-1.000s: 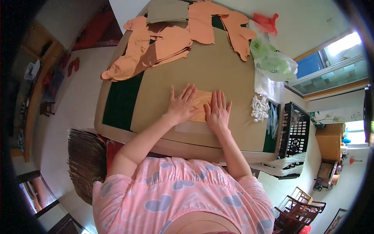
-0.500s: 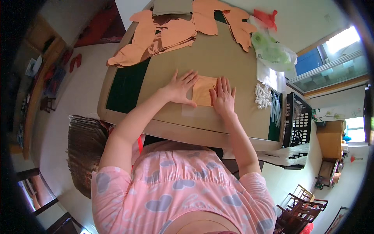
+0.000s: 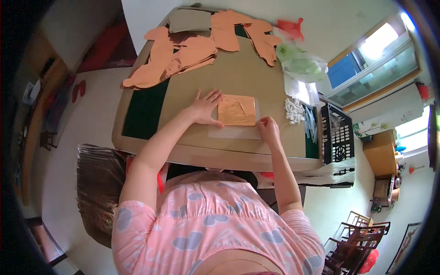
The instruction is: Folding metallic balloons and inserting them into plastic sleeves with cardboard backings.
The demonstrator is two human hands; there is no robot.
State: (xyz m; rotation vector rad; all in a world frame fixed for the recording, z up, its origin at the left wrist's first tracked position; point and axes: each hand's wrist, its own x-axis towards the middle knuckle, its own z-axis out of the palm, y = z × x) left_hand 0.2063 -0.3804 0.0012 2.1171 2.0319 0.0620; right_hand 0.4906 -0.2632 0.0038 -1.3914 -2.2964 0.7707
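A folded orange sheet [image 3: 236, 110] with a creased, slightly shiny surface lies on the brown table top. Under it is a pale translucent sheet [image 3: 234, 133], whose rim shows below and to the right. My left hand [image 3: 206, 108] rests with spread fingers at the orange sheet's left edge. At the lower right, my right hand [image 3: 269, 129] is closed in a pinch at the edge of the translucent sheet. What lies between its fingertips is mostly hidden.
Large orange cut-out sheets [image 3: 195, 50] and a stack of grey-brown sheets [image 3: 190, 20] lie at the far side. To the right are a green-white plastic bag [image 3: 302, 64], white small pieces [image 3: 294, 111], clear strips [image 3: 310, 126] and a black crate [image 3: 338, 133]. Brown sheets [image 3: 98, 183] are piled at left.
My right hand has left the orange sheet's surface, moved down and right, and closed into a pinch. The left hand stays spread at the left edge. The whole view has shifted slightly.
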